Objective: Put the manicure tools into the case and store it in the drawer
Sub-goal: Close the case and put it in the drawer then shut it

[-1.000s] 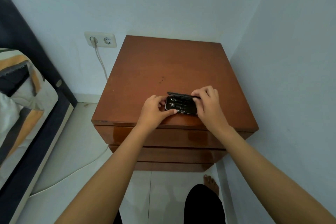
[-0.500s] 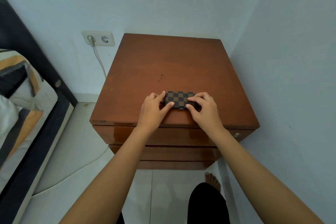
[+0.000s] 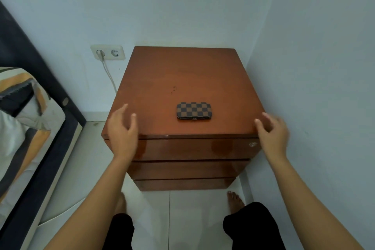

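Observation:
The manicure case [image 3: 193, 110], brown and black checkered, lies closed on top of the brown wooden nightstand [image 3: 182, 71], near its front edge. No tools show outside it. My left hand [image 3: 121, 130] hovers at the front left corner of the top, fingers apart and empty. My right hand [image 3: 273, 134] hovers at the front right corner, also spread and empty. Below the top, the top drawer [image 3: 194, 148] is closed, with a small round lock [image 3: 252, 144] at its right end. Two more closed drawers sit under it.
A wall outlet [image 3: 107, 52] with a white cable plugged in is left of the nightstand. A bed with striped bedding [image 3: 22, 107] stands at the left. The right wall runs close beside the nightstand. My bare feet stand on the tiled floor [image 3: 81, 168] below.
The case lid was folded shut, then both hands let go of it and moved apart to the front corners of the nightstand. The view pulled back.

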The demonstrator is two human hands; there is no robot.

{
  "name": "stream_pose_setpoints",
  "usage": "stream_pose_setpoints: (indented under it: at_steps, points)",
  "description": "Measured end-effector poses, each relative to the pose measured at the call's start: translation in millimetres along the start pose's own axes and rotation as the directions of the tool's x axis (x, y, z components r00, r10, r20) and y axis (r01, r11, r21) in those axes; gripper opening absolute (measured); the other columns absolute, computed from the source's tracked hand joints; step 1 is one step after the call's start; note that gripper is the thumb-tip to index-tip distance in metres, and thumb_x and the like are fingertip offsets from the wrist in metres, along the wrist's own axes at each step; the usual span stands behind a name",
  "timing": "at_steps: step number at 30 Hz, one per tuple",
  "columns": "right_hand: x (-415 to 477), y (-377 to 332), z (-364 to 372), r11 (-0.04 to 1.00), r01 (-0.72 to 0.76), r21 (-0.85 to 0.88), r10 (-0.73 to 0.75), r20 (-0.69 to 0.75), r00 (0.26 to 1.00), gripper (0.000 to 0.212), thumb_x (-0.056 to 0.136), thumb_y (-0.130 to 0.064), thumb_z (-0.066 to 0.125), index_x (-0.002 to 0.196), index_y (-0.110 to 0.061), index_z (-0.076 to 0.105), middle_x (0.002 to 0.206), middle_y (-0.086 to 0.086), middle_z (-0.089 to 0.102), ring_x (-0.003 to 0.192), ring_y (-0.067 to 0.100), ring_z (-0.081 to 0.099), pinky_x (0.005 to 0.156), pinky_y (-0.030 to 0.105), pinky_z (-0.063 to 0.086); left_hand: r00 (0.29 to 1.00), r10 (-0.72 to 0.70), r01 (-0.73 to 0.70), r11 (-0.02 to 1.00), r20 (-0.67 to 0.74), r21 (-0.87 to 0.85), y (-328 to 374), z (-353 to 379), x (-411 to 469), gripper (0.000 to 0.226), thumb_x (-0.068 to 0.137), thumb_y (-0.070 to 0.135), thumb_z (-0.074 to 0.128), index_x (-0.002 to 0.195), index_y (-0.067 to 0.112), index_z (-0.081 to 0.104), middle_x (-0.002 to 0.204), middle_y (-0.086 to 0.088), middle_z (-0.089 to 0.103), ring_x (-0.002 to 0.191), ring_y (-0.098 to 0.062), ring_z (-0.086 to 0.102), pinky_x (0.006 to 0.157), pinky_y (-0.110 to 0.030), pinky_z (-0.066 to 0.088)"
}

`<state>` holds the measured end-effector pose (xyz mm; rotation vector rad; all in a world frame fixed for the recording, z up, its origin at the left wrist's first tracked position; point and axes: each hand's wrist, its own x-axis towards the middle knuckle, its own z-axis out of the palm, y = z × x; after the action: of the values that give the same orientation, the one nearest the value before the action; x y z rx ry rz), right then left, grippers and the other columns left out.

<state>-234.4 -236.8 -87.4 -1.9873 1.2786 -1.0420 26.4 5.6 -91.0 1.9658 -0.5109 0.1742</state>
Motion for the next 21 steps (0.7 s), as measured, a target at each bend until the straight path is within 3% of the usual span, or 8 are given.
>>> stream_pose_setpoints:
  at_steps: [3,6,10,12,17,21]
  points:
    - [-8,26,-20,0.982,-0.176,0.073,0.180,-0.059,0.982,0.041,0.087,-0.025,0.063,0.123,-0.005,0.057,0.127,0.016,0.057,0.116,0.031,0.055,0.103,0.041,0.042,0.957,-0.222,0.224,0.974,-0.189,-0.007,-18,-20,-6,0.045,0.097,0.026,0.044,0.139,0.011,0.040,0.144,-0.010,0.040,0.133,-0.022,0.034,0.111,-0.039,0.029]
    - [-18,38,-26,0.932,-0.323,0.162,0.329,-0.010,0.944,0.047,0.091,-0.031,0.056,0.131,-0.007,0.050,0.135,0.012,0.054,0.122,0.026,0.052,0.102,0.029,0.036,0.910,-0.381,0.370,0.924,-0.164,-0.098,-35,-24,-16,0.049,0.098,0.033,0.038,0.142,0.012,0.034,0.149,-0.010,0.034,0.137,-0.022,0.031,0.112,-0.038,0.025]
    - [-25,42,-18,0.896,-0.386,0.218,0.367,0.124,0.922,0.048,0.093,-0.035,0.051,0.135,-0.010,0.047,0.138,0.009,0.052,0.127,0.022,0.048,0.101,0.027,0.034,0.914,-0.396,0.383,0.913,-0.084,-0.137,-43,-12,-27,0.033,0.100,0.038,0.029,0.121,0.021,0.047,0.131,-0.013,0.051,0.117,-0.022,0.048,0.102,-0.041,0.037]
    - [-29,45,-12,0.904,-0.371,0.210,0.343,0.161,0.926,0.044,0.093,-0.036,0.049,0.131,-0.012,0.052,0.133,0.010,0.057,0.123,0.023,0.052,0.103,0.033,0.038,0.903,-0.420,0.403,0.901,-0.093,-0.161,-47,-9,-28,0.042,0.100,0.040,0.028,0.130,0.019,0.047,0.128,-0.008,0.054,0.117,-0.024,0.050,0.102,-0.041,0.040]
    - [-36,41,-9,0.872,-0.426,0.239,0.414,0.102,0.905,0.050,0.091,-0.034,0.055,0.134,-0.008,0.047,0.137,0.012,0.052,0.126,0.023,0.049,0.109,0.036,0.036,0.882,-0.454,0.438,0.888,-0.127,-0.139,-54,-15,-30,0.047,0.099,0.040,0.034,0.135,0.013,0.048,0.131,-0.011,0.056,0.121,-0.029,0.050,0.104,-0.043,0.040]
    - [-52,38,-19,0.871,-0.418,0.256,0.416,0.067,0.907,0.044,0.091,-0.028,0.057,0.129,-0.008,0.053,0.132,0.013,0.057,0.121,0.023,0.053,0.101,0.027,0.037,0.877,-0.459,0.438,0.885,-0.144,-0.157,-51,-28,-45,0.040,0.097,0.031,0.044,0.129,0.009,0.053,0.127,-0.013,0.058,0.118,-0.029,0.053,0.102,-0.041,0.042]
